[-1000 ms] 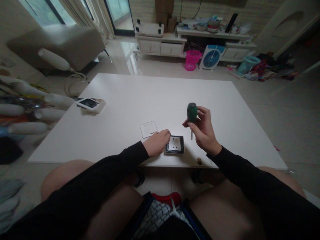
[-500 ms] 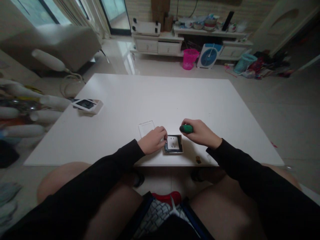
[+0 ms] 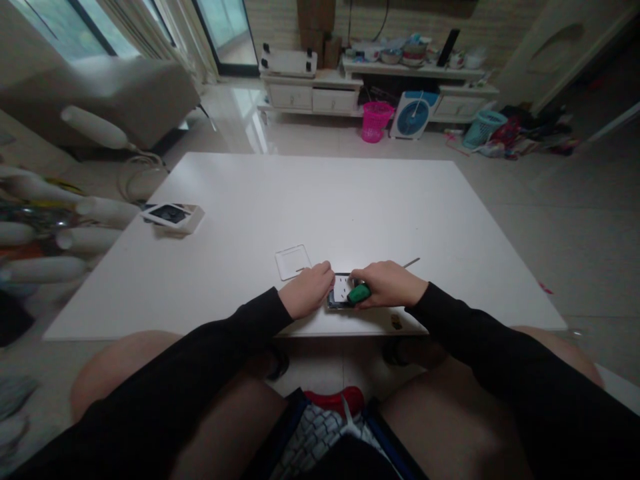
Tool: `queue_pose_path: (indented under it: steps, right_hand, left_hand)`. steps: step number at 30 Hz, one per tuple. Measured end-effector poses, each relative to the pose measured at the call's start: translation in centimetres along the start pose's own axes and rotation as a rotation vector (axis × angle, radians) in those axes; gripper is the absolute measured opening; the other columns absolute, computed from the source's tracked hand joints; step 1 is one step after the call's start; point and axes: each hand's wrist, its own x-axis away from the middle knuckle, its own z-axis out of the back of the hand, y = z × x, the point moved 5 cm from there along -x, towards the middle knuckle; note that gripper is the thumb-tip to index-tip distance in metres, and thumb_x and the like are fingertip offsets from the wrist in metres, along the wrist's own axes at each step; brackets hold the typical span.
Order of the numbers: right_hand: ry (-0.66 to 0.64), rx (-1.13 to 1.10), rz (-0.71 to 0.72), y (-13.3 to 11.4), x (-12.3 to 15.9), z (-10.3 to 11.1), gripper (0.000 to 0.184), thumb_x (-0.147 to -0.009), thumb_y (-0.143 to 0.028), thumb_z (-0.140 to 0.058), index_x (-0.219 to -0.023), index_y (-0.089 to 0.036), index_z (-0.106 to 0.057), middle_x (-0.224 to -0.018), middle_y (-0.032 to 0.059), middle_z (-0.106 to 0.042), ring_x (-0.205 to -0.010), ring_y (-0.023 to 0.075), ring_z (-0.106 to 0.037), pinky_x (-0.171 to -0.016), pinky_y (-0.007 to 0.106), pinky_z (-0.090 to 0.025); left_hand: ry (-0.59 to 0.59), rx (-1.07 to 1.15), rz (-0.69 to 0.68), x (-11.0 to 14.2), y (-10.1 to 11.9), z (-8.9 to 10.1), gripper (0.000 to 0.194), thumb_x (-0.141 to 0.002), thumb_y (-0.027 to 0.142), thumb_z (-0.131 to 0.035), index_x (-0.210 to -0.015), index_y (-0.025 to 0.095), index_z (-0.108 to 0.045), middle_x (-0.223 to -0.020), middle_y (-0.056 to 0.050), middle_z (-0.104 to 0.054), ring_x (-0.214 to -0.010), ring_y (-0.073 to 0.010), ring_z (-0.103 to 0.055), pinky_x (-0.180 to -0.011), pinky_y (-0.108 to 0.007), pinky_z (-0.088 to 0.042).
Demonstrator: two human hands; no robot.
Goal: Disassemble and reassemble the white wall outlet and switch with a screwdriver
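Observation:
In front of me a white wall socket [image 3: 341, 287] with a dark surround lies on the white table near its front edge. My left hand [image 3: 307, 290] has its bent fingers closed at the socket's left side. Wrapped in my right hand [image 3: 393, 283] is a screwdriver [image 3: 359, 294] with a green handle. Its metal shaft points away to the upper right, and the handle end is over the right part of the socket. The fingertips of this hand touch or almost touch the socket. A clear square cover frame [image 3: 286, 269] lies just beyond my left hand, with a small thin piece on it.
On the white table [image 3: 320, 200], an open white box [image 3: 187, 223] stands at the far left. A small dark-yellow item [image 3: 397, 322] lies near the front edge. Across the floor are a pink basket [image 3: 375, 123] and a blue fan [image 3: 414, 115].
My right hand has come down and left to the socket, and the screwdriver has turned so its shaft shows to the right. The left hand stays at the socket's left side.

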Motion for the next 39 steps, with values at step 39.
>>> queue_pose_path:
  steps: [39]
  right_hand:
    - [0.154,0.013,0.030,-2.7,0.3,0.4,0.078,-0.079,-0.053,-0.072,-0.146,-0.020,-0.048,-0.130,0.0121,-0.064,-0.084,0.0251,-0.071,-0.064,0.034,-0.045]
  left_hand:
    - [0.003,-0.275,0.024,0.4,-0.1,0.0,0.023,-0.105,0.008,-0.037,-0.115,0.010,-0.058,-0.110,-0.014,-0.061,-0.102,-0.0303,-0.063,-0.085,-0.044,-0.055]
